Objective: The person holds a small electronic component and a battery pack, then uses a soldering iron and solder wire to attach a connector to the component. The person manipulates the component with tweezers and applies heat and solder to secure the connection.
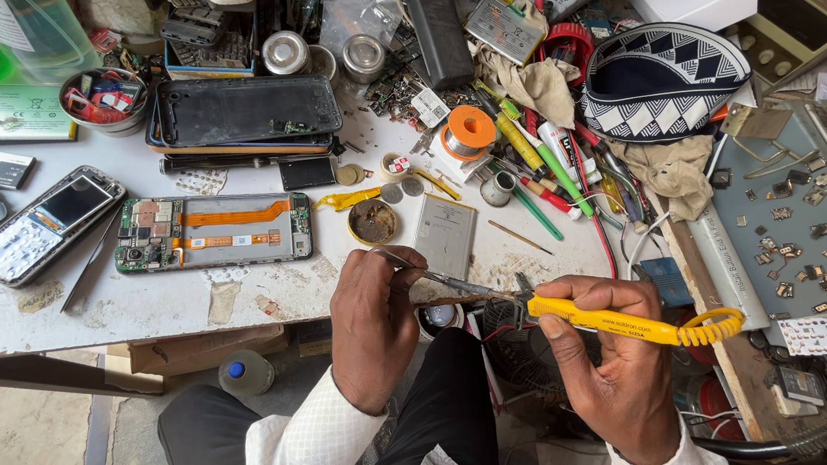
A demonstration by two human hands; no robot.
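Yellow plastic marks the handle of the soldering iron (631,321), which the right hand (610,365) grips closed around its middle, the tip pointing left and a coiled yellow cord looping off the back end. Just to the left, the left hand (374,326) is pinched shut on a pair of metal tweezers (437,278), whose points run rightward to meet the iron's tip just off the front edge of the desk (2,318), above the person's lap. The two hands sit near each other but do not touch. On the white, scuffed desk beyond them lies an opened phone (214,230) showing its green circuit board and orange ribbon cables, with a second pair of tweezers (92,263) slanted at its left end. Nearer the left hand stand a small round tin of flux (372,221) and a flat grey battery (445,236). Farther back are a spool of solder wire with an orange core (469,130), a dark phone back cover (248,109) and a cluster of pens and screwdrivers (542,166). A grey mat (791,219) strewn with tiny components lies at the right.
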